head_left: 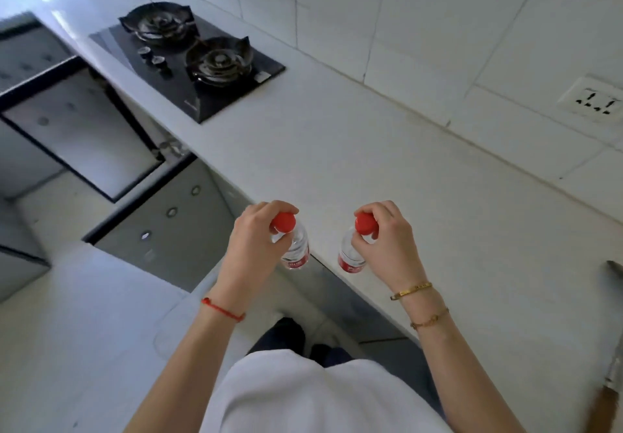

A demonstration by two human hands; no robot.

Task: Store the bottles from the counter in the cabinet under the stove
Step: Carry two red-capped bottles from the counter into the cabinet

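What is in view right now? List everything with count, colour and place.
water bottle: 2, clear with red caps and labels, one in each hand, second at counter edge
gas stove: 1, black, two burners, set in counter, upper left
counter: 1, white, runs diagonally
cabinet door: 1, white with dark frame, open below stove
wall socket: 1, white, tiled wall, right
knife: 1, wooden handle, right edge
left hand: grips left bottle by neck
right hand: grips right bottle by neck
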